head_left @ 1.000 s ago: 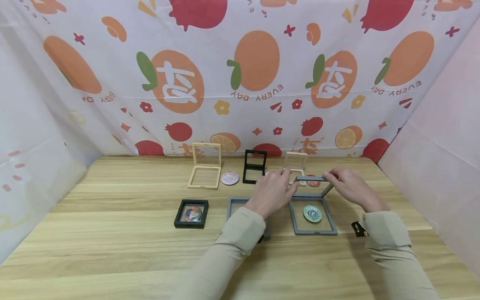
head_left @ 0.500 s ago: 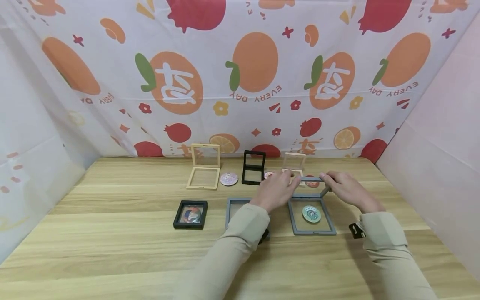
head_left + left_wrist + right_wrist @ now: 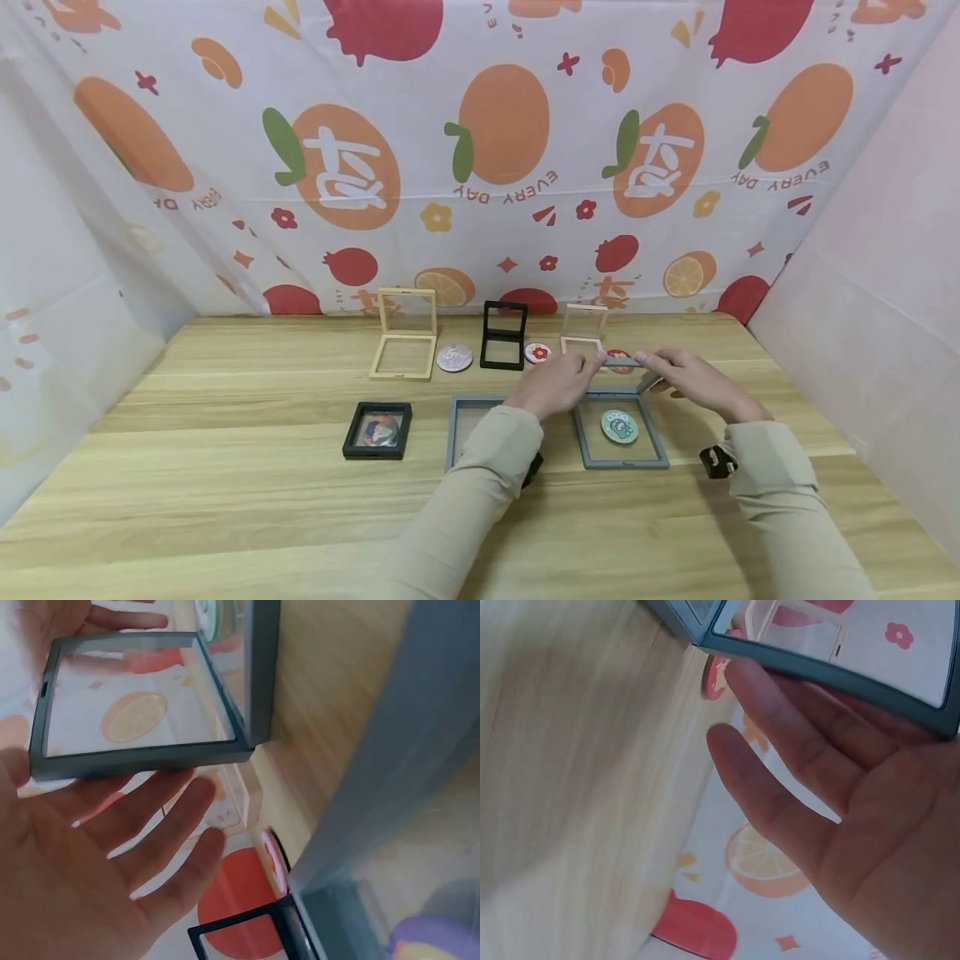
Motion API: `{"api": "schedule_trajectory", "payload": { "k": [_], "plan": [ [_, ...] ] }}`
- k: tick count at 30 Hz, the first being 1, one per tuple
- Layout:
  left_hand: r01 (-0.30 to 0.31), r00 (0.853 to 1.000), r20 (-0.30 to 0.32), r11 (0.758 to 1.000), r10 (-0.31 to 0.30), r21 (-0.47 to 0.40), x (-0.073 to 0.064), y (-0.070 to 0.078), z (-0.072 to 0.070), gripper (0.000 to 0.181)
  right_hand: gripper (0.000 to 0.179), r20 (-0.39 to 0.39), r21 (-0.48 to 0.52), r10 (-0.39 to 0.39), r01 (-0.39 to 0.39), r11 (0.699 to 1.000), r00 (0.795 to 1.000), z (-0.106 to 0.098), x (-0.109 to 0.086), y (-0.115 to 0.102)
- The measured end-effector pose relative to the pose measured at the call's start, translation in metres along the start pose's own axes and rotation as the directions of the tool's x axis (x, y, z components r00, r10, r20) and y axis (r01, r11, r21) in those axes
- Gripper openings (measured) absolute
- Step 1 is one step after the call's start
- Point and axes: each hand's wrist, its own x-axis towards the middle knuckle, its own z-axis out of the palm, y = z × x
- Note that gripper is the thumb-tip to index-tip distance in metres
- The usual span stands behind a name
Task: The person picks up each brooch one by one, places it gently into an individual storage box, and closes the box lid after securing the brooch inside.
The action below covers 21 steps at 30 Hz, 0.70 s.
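A grey hinged display frame (image 3: 628,464) lies on the table with its lid (image 3: 142,761) raised. On the clear film of its base sits a round green badge (image 3: 620,427) with a cartoon figure. My left hand (image 3: 557,386) pinches the lid's left edge, thumb on one side and fingers behind it. At the opposite edge my right hand (image 3: 693,383) holds the lid between thumb and fingers; two of its fingers (image 3: 742,769) extend free of the frame in the right wrist view. A second grey frame (image 3: 452,433) lies just left, partly covered by the left forearm.
Along the back stand open yellow (image 3: 401,376), black (image 3: 501,365) and pink (image 3: 582,340) frames. Between them lie a purple badge (image 3: 454,358) and a red-flower badge (image 3: 537,353). A closed black frame (image 3: 352,433) holding a colourful badge lies front left. A fruit-print cloth (image 3: 504,125) hangs behind.
The raised lid has tipped slightly, with both hands still on its edges. My left hand has shifted a little right, uncovering the red-flower badge. The head view has drifted slightly.
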Motion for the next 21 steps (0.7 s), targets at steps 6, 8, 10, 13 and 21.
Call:
{"api": "schedule_trajectory", "payload": {
  "k": [6,8,10,13,21],
  "plan": [
    [0.054,0.984,0.171,0.998,-0.047,-0.039,-0.002,-0.008,-0.005,0.077,0.071,0.137,0.078,0.04,-0.051,0.996,0.99,-0.002,-0.001,0.008],
    [0.066,0.975,0.213,0.997,-0.056,-0.038,-0.003,-0.01,-0.007,0.078,0.071,0.161,0.088,0.049,-0.064,0.994,0.986,-0.002,-0.002,0.01],
    [0.064,0.967,0.248,0.997,-0.053,-0.033,-0.004,-0.012,-0.008,0.078,0.071,0.178,0.091,0.045,-0.062,0.994,0.983,-0.002,-0.002,0.013],
    [0.046,0.957,0.289,0.998,-0.031,-0.045,-0.003,-0.013,-0.01,0.075,0.07,0.203,0.094,0.033,-0.053,0.994,0.979,-0.003,-0.002,0.017],
    [0.083,0.932,0.357,0.996,-0.068,-0.026,0.001,-0.018,-0.011,0.081,0.068,0.231,0.043,-0.031,0.021,0.999,0.973,-0.004,-0.002,0.025]
  ]
}}
